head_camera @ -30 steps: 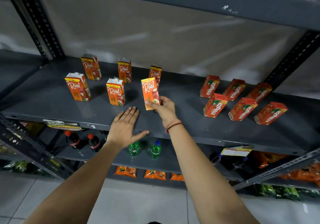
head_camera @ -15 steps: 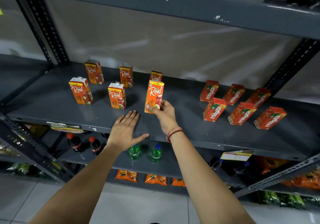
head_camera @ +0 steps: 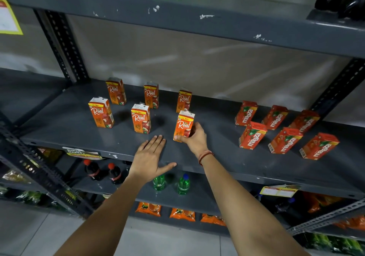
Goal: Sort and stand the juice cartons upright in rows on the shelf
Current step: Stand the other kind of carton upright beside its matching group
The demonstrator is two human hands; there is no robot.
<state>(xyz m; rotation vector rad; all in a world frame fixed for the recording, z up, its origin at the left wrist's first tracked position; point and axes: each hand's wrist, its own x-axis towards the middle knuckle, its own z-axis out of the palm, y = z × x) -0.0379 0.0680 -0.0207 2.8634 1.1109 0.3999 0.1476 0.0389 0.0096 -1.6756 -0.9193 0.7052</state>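
My right hand [head_camera: 194, 139] grips an orange Real carton [head_camera: 183, 124] that stands upright on the grey shelf [head_camera: 217, 157], third in the front row. Two more Real cartons [head_camera: 100, 112] [head_camera: 140, 118] stand to its left. Behind them stands a back row of three Real cartons [head_camera: 116, 91] [head_camera: 151, 95] [head_camera: 183, 100]. My left hand [head_camera: 151, 157] lies flat, palm down, on the shelf's front edge, holding nothing. Several red Maaza cartons [head_camera: 252, 135] stand in two rows at the right.
An upper shelf [head_camera: 197, 18] hangs overhead with green and dark bottles. Slotted uprights [head_camera: 65, 46] frame the bay. Below are cola bottles [head_camera: 91, 169], green bottles [head_camera: 183, 184], orange pouches [head_camera: 148, 209] and price tags [head_camera: 278, 190].
My right hand has brought the tilted Real carton down and stood it upright on the shelf. The left hand has stayed flat. The view has shifted upward.
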